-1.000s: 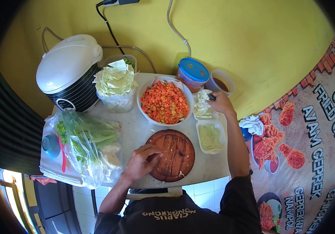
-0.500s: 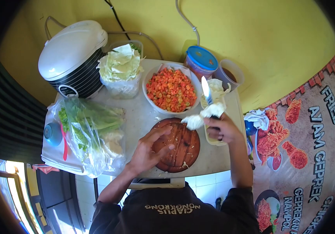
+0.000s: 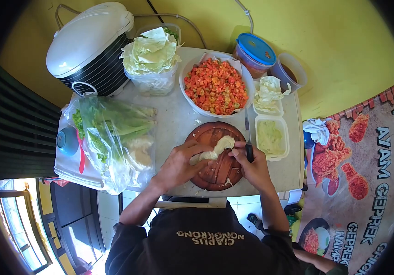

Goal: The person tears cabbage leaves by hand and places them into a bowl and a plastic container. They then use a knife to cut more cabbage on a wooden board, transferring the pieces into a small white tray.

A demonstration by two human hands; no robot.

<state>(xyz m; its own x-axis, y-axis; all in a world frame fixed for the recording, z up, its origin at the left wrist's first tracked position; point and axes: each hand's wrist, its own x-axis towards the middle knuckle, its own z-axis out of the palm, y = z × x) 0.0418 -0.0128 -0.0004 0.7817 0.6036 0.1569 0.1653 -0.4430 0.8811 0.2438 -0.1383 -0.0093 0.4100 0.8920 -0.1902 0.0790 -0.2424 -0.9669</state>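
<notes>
Over the round wooden board (image 3: 219, 176), a pale, curled cabbage piece (image 3: 225, 143) lies between my hands. The fingers of my left hand (image 3: 181, 161) are closed on its left part. My right hand (image 3: 254, 168) holds a knife by its black handle (image 3: 250, 153), the blade pointing away from me beside the board. The right fingertips are at the right end of the cabbage piece. Behind the board stands a white bowl (image 3: 195, 104) of chopped red and orange pieces. To its right are a tub of pale leaves (image 3: 269, 94) and a tub of light green shreds (image 3: 270, 136).
A rice cooker (image 3: 89, 41), a container of cabbage leaves (image 3: 152, 52) and bagged lettuce (image 3: 114, 130) stand left. A blue-lidded tub (image 3: 255, 50) and a cup of brown liquid (image 3: 289, 73) are at the back right. Another person's arm (image 3: 317, 262) shows at the lower right.
My right hand has come down from over the right-hand tubs to the board with the knife and cabbage piece. My left hand has closed on the piece. The view has shifted.
</notes>
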